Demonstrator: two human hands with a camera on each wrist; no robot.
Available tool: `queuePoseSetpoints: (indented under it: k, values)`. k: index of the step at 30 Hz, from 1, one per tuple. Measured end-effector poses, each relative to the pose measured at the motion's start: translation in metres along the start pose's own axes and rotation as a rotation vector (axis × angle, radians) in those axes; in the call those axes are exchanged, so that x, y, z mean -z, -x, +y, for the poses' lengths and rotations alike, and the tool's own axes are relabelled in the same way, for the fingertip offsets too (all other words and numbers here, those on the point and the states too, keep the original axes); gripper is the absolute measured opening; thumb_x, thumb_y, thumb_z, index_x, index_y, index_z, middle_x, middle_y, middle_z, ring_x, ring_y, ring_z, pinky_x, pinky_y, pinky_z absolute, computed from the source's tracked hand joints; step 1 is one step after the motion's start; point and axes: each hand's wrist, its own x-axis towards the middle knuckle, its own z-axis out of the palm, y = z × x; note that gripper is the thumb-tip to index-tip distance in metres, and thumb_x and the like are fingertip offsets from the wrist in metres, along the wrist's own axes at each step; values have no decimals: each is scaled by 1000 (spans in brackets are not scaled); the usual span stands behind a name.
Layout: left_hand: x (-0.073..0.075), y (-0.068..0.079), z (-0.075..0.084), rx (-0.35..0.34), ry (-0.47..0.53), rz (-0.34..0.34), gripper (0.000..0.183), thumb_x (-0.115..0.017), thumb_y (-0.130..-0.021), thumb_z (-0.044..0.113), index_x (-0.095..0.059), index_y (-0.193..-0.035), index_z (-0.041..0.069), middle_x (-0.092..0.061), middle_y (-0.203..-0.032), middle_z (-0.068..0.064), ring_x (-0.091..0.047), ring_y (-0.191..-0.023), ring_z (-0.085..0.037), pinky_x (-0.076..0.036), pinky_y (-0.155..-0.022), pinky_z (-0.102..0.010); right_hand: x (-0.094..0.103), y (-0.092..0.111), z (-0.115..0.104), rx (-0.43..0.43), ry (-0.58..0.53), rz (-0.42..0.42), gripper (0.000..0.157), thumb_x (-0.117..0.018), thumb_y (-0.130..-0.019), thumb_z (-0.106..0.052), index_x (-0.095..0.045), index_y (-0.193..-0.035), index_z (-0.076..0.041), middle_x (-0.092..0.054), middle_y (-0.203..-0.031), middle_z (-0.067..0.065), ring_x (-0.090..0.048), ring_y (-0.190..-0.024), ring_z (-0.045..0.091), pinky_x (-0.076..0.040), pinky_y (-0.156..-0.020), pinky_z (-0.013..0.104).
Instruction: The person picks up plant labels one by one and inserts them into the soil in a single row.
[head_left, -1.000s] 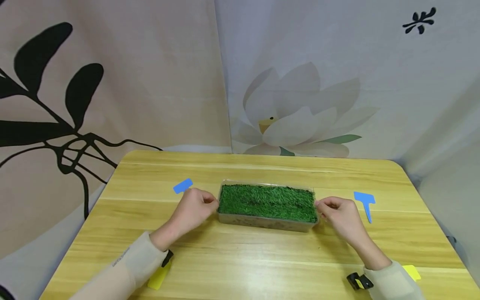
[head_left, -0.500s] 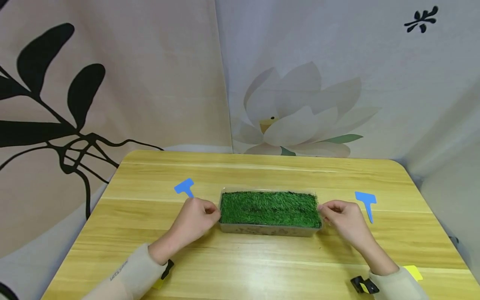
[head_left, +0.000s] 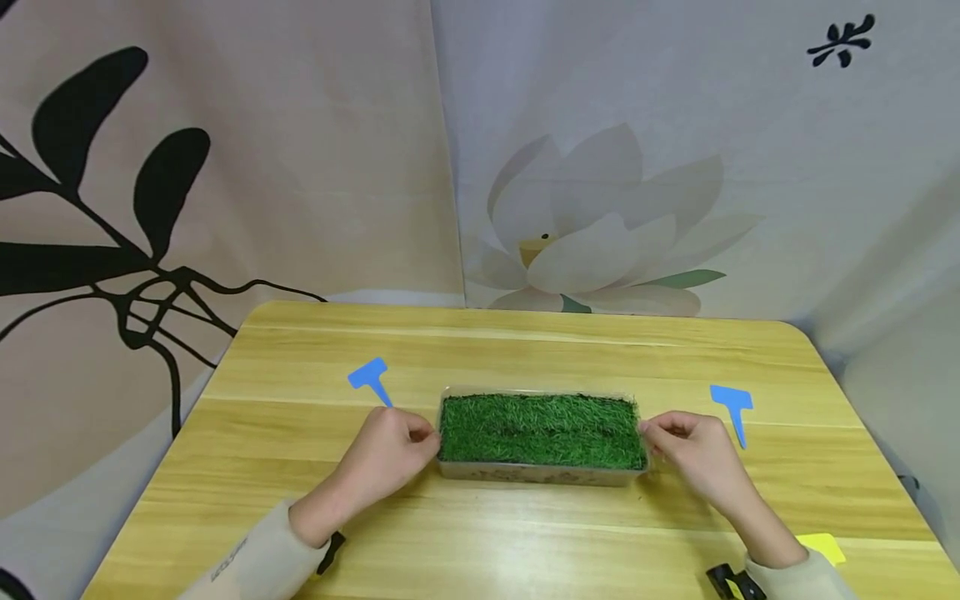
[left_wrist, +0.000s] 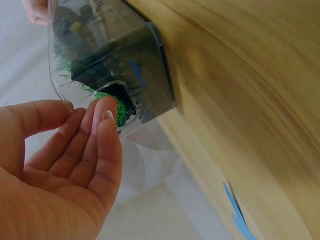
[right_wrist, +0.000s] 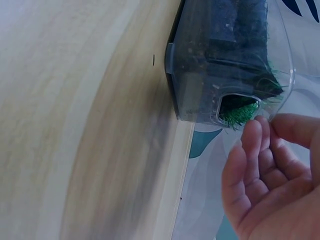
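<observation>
A clear plastic box with green artificial grass filling its top stands on the wooden table. At its left end my left hand pinches the rim between thumb and curled fingers. My right hand pinches the rim at the opposite end in the same way. In the left wrist view, grass shows through a cut-out in the box's end wall, just beside the fingertips. The right wrist view has a similar cut-out with grass poking through, next to the right fingers.
One blue T-shaped plant label lies behind my left hand, and another blue label lies to the right of the box. A yellow piece shows partly beside my right sleeve. Printed curtains hang behind the table's far edge.
The box has moved toward me across the table, with both hands on its ends. The left blue label's stem, hidden before behind my left hand, now shows.
</observation>
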Motion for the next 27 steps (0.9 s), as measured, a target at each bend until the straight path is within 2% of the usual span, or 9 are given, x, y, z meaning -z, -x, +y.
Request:
queuePoseSetpoints:
  k: [12,27]
  values:
    - [-1,1,-1,-8,16,21,26,-69,-92,0,-78,-72,15,-73,-69,1,-45,-45,-2,-46,-51,-25,0,-2,1,17,2,7,23,-72,-101,-26,-78,-92,-7,-71,-79,9,-63,-70,25,-52,-63,30]
    - [1,-1,0,22,20,0,27,-71,-93,3,-78,-71,15,-71,-64,2,-40,-43,-3,-41,-46,-24,-1,-1,1,40,22,12,21,-72,-101,-23,-77,-92,-6,-68,-74,13,-59,-63,25,-48,-58,29]
